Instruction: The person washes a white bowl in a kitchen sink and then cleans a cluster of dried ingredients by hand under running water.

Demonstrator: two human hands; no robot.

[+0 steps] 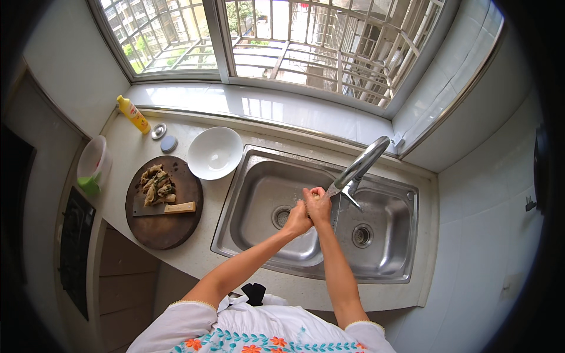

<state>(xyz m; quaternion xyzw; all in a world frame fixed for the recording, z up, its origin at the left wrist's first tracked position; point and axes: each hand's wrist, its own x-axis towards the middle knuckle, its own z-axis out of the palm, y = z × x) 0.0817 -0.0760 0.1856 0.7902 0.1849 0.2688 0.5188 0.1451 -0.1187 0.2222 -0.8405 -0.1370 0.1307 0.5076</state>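
Note:
Both my hands meet under the running faucet (359, 165), above the left basin of the steel double sink (260, 185). My right hand (319, 208) is curled around a small pale yellowish piece (316, 197), mostly hidden by the fingers, so its kind is unclear. Pressed against it from the left is my left hand (299, 219), its fingers bent; whether it also grips the piece cannot be seen. Water runs onto the right hand and splashes around the fingers. Below them lies the left basin's drain (281, 216).
Left of the sink, a round wooden chopping board (167, 231) bears chopped cooked-looking meat (156, 185) and a cleaver (178, 208). A white bowl (215, 153) touches or nearly touches the sink rim. Behind stand a yellow bottle (133, 114) and two small lids (163, 137).

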